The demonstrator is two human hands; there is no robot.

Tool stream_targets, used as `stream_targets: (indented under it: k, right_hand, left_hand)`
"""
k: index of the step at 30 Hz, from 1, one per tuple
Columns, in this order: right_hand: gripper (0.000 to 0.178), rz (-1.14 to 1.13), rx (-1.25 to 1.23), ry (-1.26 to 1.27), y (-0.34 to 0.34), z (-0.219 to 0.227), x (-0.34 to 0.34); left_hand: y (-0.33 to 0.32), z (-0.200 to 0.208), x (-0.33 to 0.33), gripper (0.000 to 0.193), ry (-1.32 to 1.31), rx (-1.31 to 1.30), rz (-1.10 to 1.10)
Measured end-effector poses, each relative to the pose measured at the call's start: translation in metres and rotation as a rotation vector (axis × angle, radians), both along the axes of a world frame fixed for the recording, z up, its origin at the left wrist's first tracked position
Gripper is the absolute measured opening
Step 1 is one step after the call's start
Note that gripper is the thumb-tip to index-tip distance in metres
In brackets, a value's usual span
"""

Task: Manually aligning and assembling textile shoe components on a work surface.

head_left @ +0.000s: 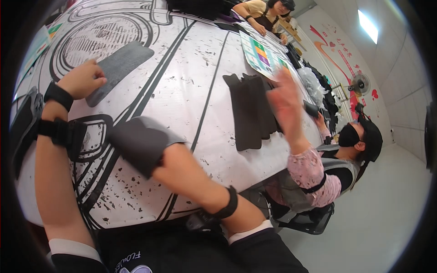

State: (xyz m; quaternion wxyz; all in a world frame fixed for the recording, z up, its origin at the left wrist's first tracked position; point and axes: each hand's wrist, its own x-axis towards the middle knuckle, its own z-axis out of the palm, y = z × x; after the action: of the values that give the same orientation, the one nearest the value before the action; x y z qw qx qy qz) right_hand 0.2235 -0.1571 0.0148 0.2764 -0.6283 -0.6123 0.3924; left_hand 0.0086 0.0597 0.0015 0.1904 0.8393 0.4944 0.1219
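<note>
Beside a long grey fabric piece [124,68] lying on the table, my left hand [84,79] has its fingers curled in; whether anything is between them is hidden. A dark grey fabric piece [139,141] is bent over my right hand [169,160] and covers its fingers, with a lighter grey face showing behind. The right hand grips this piece near the table's front. On the right lies a spread stack of dark fabric pieces [250,111]. Over it a co-worker's hand [287,102] is raised, blurred by motion.
More dark pieces [22,123] lie at the table's left edge. A colourful printed sheet [259,54] lies at the far right, and black material [200,8] is heaped at the back. One masked person [359,141] sits at right; another [266,16] works farther back.
</note>
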Motion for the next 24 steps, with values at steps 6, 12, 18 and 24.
stream_targets:
  k: [6, 12, 18, 24]
  right_hand:
    - [0.023, 0.011, -0.005, -0.227, -0.027, -0.016, 0.039]
    - [0.034, -0.122, 0.111, -0.406, -0.057, -0.038, 0.051]
    - [0.031, 0.053, 0.373, -0.486, -0.057, -0.046, 0.041]
    - [0.030, 0.039, 0.414, -0.518, -0.067, -0.055, 0.049]
  left_hand:
    - [0.004, -0.011, -0.002, 0.011, 0.098, 0.314, -0.245]
    - [-0.004, 0.026, 0.015, 0.032, 0.131, 0.341, -0.157]
    - [-0.039, 0.133, 0.093, 0.051, -0.984, -0.245, -0.974]
    - [-0.089, 0.155, 0.123, 0.055, -0.698, -0.079, -0.727]
